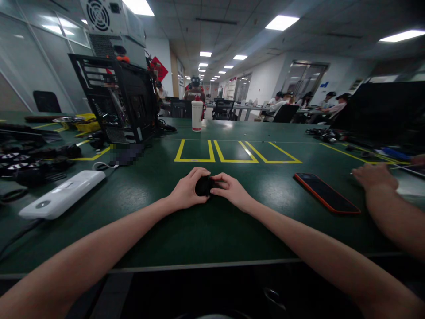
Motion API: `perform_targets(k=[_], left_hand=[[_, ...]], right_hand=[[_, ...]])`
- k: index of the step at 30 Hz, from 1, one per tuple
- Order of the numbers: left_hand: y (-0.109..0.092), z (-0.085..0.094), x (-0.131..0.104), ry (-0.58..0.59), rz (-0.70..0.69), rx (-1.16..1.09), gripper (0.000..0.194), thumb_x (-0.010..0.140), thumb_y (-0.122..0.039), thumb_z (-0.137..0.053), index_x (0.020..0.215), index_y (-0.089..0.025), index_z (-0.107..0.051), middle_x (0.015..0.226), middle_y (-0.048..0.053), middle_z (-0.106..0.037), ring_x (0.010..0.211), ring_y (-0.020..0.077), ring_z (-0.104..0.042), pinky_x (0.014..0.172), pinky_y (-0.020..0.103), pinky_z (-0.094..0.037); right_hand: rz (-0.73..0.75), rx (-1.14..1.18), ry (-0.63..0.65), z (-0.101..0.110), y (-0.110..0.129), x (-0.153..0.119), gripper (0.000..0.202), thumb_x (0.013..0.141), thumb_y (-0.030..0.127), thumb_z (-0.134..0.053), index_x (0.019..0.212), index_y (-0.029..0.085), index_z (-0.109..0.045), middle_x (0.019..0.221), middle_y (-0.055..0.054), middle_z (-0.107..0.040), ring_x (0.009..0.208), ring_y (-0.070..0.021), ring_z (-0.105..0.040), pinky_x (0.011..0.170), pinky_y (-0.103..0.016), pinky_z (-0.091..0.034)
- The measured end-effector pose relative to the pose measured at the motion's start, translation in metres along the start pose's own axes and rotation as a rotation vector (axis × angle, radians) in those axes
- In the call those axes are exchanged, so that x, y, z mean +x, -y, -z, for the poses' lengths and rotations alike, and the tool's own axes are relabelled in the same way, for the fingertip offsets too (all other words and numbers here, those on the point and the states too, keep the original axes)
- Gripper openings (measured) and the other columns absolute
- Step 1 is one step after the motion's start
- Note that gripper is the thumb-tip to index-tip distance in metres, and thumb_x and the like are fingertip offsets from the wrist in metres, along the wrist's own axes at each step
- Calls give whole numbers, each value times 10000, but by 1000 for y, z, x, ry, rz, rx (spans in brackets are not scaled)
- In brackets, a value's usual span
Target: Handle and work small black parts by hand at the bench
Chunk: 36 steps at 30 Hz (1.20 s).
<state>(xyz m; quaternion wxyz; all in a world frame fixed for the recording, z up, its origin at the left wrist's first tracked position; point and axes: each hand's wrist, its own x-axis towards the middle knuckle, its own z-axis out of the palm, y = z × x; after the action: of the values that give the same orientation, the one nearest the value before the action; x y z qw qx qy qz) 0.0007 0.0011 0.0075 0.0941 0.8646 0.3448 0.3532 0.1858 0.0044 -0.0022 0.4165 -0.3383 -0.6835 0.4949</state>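
Observation:
Between my two hands, just above or on the green table (212, 235), is a small round black object (203, 186) whose kind I cannot make out. My left hand (187, 189) curls around its left side, thumb below and fingers above. From the right, the fingertips and thumb of my right hand (230, 190) pinch its edge. Part of the object is hidden by the fingers. Beyond the hands, yellow tape outlines (194, 160) mark several boxes on the tabletop.
A white power strip (64, 192) and an open black computer case (129, 97) stand left. A white cup (197, 116) is at the back. Right lie an orange-edged phone (327, 193) and another person's hand (376, 177), with a dark monitor (381, 106) behind.

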Motion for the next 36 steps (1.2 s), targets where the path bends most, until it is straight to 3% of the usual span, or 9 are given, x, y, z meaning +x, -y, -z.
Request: perform_targets(k=[11, 15, 18, 20, 24, 30, 33, 36], left_hand=[[-2, 1, 2, 10, 28, -21, 558, 602, -238, -647, 1098, -238, -393, 1129, 39, -452, 1031, 216, -491, 845, 366, -444], [0, 3, 4, 12, 50, -36, 559, 589, -244, -653, 1092, -233, -410, 1108, 37, -471, 1005, 217, -505, 832, 371, -448], [8, 5, 7, 26, 101, -64, 566, 599, -285, -659, 1106, -215, -419, 1106, 53, -491, 990, 222, -520, 827, 379, -450], [16, 5, 9, 41, 160, -91, 550, 618, -315, -653, 1108, -200, -432, 1106, 65, -508, 989, 226, -529, 843, 394, -443], [35, 1, 16, 89, 246, -126, 526, 648, -359, -629, 1112, -178, -458, 1102, 80, -535, 1003, 230, -534, 878, 412, -421], [53, -4, 25, 71, 283, -128, 553, 649, -356, -622, 1143, -177, -448, 1155, 88, -513, 1060, 239, -501, 925, 428, -379], [46, -1, 20, 101, 295, -145, 574, 660, -355, -612, 1171, -176, -421, 1170, 98, -495, 1063, 243, -494, 907, 428, -392], [23, 7, 3, 176, 292, -199, 571, 669, -340, -607, 1180, -191, -400, 1154, 88, -493, 1031, 230, -506, 882, 400, -416]], right_hand=[[39, -232, -22, 1, -6, 3, 434, 669, 148, -602, 1079, 188, -463, 1098, -50, -525, 1064, -168, -501, 965, -367, -366], [38, -435, -26, 5, 0, -1, 507, 662, 263, -635, 1127, 187, -448, 1128, -72, -504, 1077, -208, -476, 956, -422, -346], [21, -582, 27, 9, 4, -4, 600, 611, 343, -680, 1145, 185, -456, 1120, -86, -503, 1050, -235, -477, 918, -442, -361], [30, -660, 27, 12, 4, -5, 555, 625, 337, -670, 1125, 186, -482, 1095, -84, -513, 1035, -231, -480, 904, -436, -364], [39, -739, -28, 22, -5, -2, 401, 689, 294, -611, 1066, 187, -525, 1044, -71, -532, 992, -205, -499, 871, -411, -378], [-37, -841, -125, 44, -13, 4, 379, 709, 283, -586, 1059, 151, -525, 1039, -88, -535, 983, -209, -502, 871, -411, -377], [-52, -828, -118, 53, -8, -5, 380, 731, 280, -561, 1084, 148, -512, 1063, -95, -529, 1002, -211, -501, 877, -410, -384], [-71, -802, -99, 55, 2, -27, 376, 740, 278, -551, 1098, 173, -508, 1076, -88, -530, 1021, -217, -497, 893, -422, -381]])
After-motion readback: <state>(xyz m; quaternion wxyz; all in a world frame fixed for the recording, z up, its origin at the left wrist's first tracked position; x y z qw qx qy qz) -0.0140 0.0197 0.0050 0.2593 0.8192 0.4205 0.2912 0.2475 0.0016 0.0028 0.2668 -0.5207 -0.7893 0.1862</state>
